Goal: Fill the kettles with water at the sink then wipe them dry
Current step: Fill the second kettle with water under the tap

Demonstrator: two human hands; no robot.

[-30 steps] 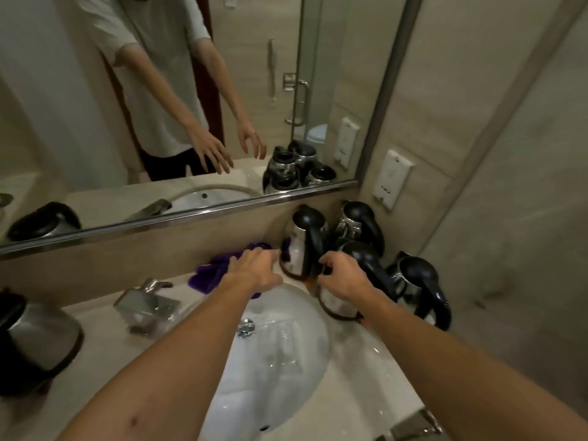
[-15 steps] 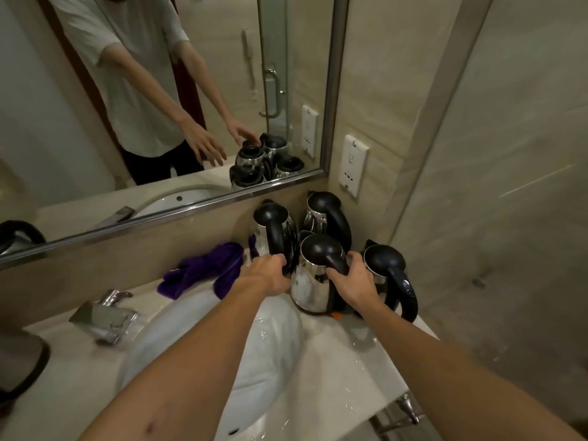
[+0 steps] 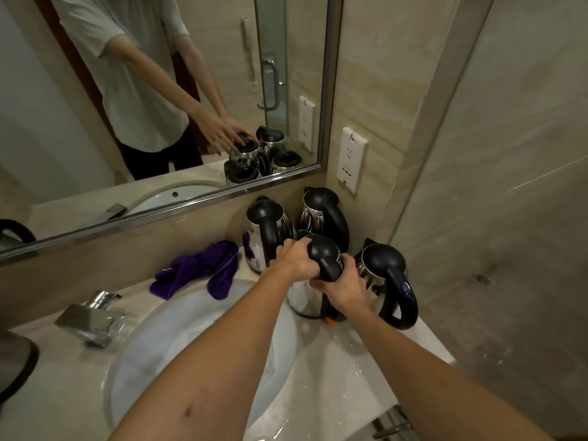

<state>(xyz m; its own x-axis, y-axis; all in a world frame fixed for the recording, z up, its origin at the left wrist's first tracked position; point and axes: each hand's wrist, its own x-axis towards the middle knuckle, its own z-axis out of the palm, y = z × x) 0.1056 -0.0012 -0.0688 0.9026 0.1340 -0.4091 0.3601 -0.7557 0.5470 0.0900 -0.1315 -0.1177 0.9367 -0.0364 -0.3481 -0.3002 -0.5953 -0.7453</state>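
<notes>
Several steel kettles with black lids and handles stand in the right corner of the counter. Both my hands are on the front middle kettle [image 3: 302,300]. My left hand [image 3: 294,261] grips its black lid from the left. My right hand [image 3: 345,286] curls round the top of its handle. Another kettle [image 3: 265,227] stands behind on the left, one [image 3: 321,211] at the back, one [image 3: 386,275] on the right. A purple cloth [image 3: 199,270] lies bunched behind the white sink basin [image 3: 152,345]. The chrome tap [image 3: 92,316] sits at the left of the basin.
A further kettle [image 3: 14,364] shows at the far left edge. The mirror [image 3: 143,106] runs along the back wall. A white socket plate [image 3: 351,163] is on the side wall above the kettles. Water drops lie on the counter [image 3: 343,354] by the basin.
My view has swung right and closer to the kettles. Both hands have reached forward and closed on the front middle kettle, the left onto its lid, the right onto its handle.
</notes>
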